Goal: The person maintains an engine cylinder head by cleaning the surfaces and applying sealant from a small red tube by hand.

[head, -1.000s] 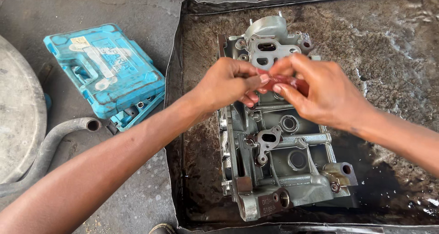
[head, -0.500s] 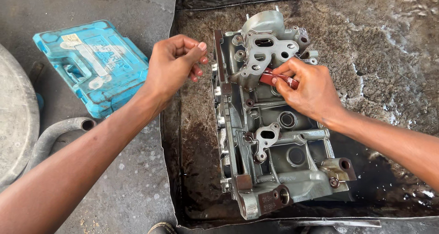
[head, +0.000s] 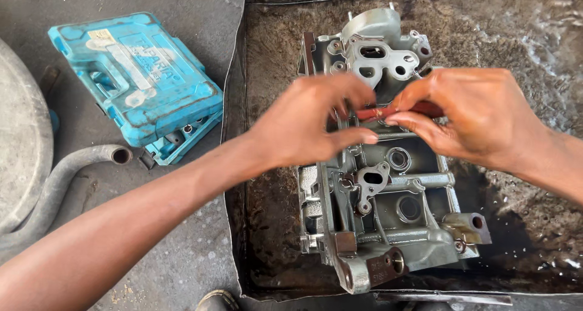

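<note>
Since half a second ago, the left hand (head: pixel 303 126) has swung back from the left side of the tray to meet the right hand over the engine part, while the right hand has stayed roughly where it was.

Largest in view is a shallow, dark metal tray (head: pixel 516 56) lying on the grey concrete floor (head: pixel 182 268), its bottom wet and grimy. Inside it sits a grey cast-metal engine block (head: pixel 388 208), long axis running away from the viewer, with a rounded housing at the far end and a bracket at the near end. To the left, on the floor, lies a worn blue plastic tool case (head: pixel 136 74), closed and tilted. Near it a grey rubber hose (head: pixel 67 177) curves along the floor, its open end facing right.

Both forearms reach in, the left from the lower left, the right from the right edge. The hands meet above the upper middle of the block.

Between them is a slim red tool handle (head: pixel 379 112), held nearly level, its long axis running left to right across the block. The right hand (head: pixel 480 119) has its fingers closed around the handle's right portion. The left hand's fingers (head: pixel 352 138) curl in at the handle's left end, thumb underneath; whether they actually pinch it cannot be told. The tool's tip is hidden by the hands.
</note>
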